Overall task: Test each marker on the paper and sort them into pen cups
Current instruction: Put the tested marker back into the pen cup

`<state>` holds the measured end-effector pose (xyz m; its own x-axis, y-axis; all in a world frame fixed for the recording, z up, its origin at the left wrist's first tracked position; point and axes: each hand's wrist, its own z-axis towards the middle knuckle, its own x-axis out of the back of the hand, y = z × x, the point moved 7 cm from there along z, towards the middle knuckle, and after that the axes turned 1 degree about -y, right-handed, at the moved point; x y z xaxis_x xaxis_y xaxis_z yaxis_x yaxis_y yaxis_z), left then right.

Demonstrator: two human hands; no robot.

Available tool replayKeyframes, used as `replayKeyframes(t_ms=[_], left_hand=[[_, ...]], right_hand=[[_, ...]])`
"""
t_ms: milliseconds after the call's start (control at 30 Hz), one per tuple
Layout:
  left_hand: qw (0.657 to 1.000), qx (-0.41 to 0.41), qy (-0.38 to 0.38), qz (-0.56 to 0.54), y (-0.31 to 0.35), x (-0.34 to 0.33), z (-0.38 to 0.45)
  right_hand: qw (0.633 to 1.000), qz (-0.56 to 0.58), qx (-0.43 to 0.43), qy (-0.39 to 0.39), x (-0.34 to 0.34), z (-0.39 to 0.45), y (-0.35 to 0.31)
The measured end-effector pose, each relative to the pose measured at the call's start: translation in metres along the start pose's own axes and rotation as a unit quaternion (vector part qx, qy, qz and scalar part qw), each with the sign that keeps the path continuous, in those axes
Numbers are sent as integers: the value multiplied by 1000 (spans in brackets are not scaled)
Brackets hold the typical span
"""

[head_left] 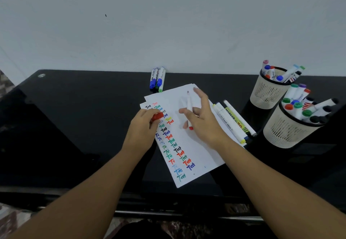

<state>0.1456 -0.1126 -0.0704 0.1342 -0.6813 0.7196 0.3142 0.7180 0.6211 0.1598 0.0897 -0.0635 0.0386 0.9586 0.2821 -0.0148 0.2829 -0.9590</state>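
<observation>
The right hand (201, 119) is hiding most of the white marker (189, 105), its grip pinching the barrel over the paper (196, 145); the bare tip is pointing away and a red end is peeking out below. The left hand (143, 126) is curling round the red cap (157, 116), half covering it. Glossy black counter (74, 117) is carrying slotted beige cups (280, 132), their markers blurring together. More markers (232, 120) are lying beside the paper's right edge.

pen cups (269, 92) crowd right — left tabletop (74, 107) open
</observation>
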Motion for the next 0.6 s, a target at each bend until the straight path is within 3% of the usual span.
replayKeyframes(t_ms=[100, 167, 233, 600], left_hand=[[1000, -6, -1, 0, 1, -1, 0], [1000, -17, 4, 4, 2, 0, -1], [1000, -28, 7, 12, 3, 0, -1], [996, -85, -21, 30, 14, -5, -5]], right_hand=[[983, -184, 15, -16, 11, -1, -3], [945, -319, 57, -45, 12, -1, -5], [918, -385, 76, -63, 12, -1, -4], [907, -396, 116, -85, 7, 2, -10]])
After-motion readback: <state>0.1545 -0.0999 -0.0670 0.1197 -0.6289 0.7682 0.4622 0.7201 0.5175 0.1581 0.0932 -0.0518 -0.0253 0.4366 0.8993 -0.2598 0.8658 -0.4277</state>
